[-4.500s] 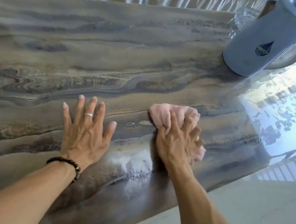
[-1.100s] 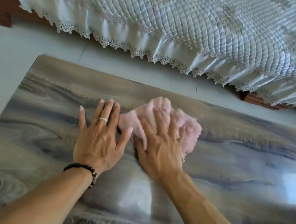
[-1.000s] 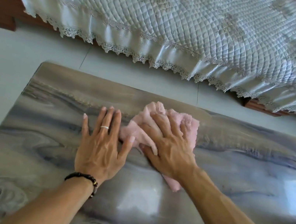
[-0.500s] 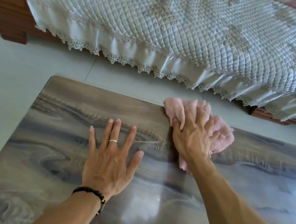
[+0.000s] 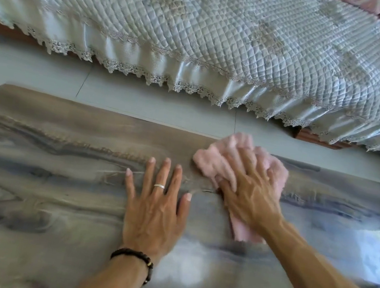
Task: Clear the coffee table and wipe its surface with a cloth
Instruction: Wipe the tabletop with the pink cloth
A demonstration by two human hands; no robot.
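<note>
The coffee table has a glossy top with grey-brown swirls and fills the lower half of the view. A crumpled pink cloth lies on it near the far edge, right of centre. My right hand lies on top of the cloth and presses it to the table, with fingers bent over the wad and a fold bunched between thumb and forefinger. My left hand rests flat on the bare top just left of the cloth, fingers spread and straight, with a ring and a dark bead bracelet.
A sofa under a quilted white cover with a lace hem stands just beyond the table. A strip of pale tiled floor separates them. Window glare reflects on the table's right part.
My right hand has slid the pink cloth from the far edge a little towards me and to the right. My left hand stays flat on the table.
</note>
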